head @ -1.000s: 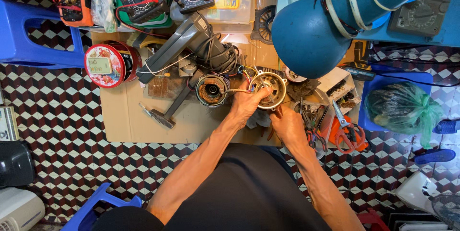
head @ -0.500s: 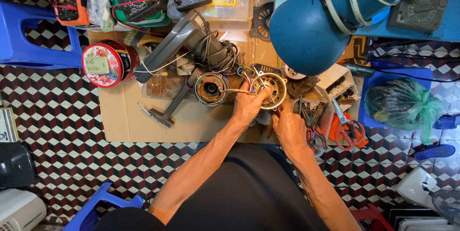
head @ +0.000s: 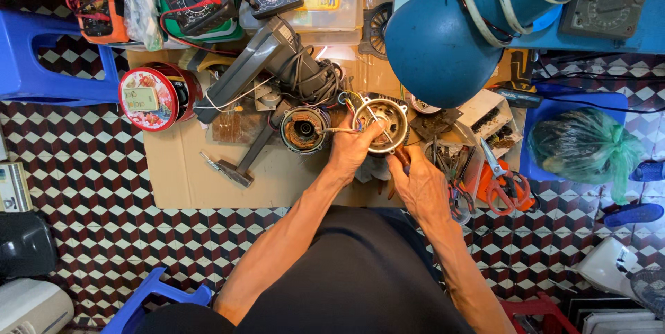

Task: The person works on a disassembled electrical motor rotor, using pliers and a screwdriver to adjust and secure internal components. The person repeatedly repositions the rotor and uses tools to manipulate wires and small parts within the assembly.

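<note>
A round red tin (head: 149, 97) is seen at left. The round metal motor housing with copper windings (head: 380, 124) remains gripped at its rim by the left hand (head: 352, 152); the right hand (head: 420, 185) has stayed closed below it, its contents hidden.

- Round motor housing (head: 380, 123) lay on cardboard sheet (head: 187, 175), right of wound stator (head: 303, 128).
- Round tin (head: 149, 97) sat at the sheet's left edge.
- Scissors (head: 504, 180) lay right of housing.
- Lamp (head: 443, 43) hung behind.
</note>
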Motion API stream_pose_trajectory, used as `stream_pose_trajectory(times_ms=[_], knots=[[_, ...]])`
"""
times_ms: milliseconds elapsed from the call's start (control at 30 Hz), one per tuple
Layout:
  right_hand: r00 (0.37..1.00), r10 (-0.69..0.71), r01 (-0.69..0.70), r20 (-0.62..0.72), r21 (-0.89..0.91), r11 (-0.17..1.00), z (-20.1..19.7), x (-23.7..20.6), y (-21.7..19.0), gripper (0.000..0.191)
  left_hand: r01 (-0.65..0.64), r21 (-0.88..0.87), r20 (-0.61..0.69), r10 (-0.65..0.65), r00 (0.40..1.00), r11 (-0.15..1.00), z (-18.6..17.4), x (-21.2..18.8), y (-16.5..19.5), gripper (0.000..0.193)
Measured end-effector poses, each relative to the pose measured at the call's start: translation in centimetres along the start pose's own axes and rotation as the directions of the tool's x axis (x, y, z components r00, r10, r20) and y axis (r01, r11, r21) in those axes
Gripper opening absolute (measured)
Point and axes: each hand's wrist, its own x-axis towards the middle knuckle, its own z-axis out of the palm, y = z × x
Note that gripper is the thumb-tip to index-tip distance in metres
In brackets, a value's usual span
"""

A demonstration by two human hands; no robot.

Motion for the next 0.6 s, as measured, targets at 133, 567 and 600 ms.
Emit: stream_pose_trajectory(times_ms=[133,567,600], knots=[[0.992,-0.072,0.072,-0.108,-0.002,0.997,-1.8,-0.6,-1.5,0.028,0.162,-0.128,0.103,-0.15,0.983,0.978,-0.4,0.3,0.9,0.03],[0.992,0.109,-0.095,-0.061,0.201,0.975,-4.3,-0.8,-2.7,0.039,0.33,-0.226,0.159,-0.3,0.941,0.917,0.1,0.6,1.3,0.027],[0.991,0.124,-0.111,-0.049,0.211,0.971,-4.3,-0.7,-2.5,0.039,0.343,-0.228,0.157,-0.313,0.937,0.911,0.2,0.6,1.4,0.027]])
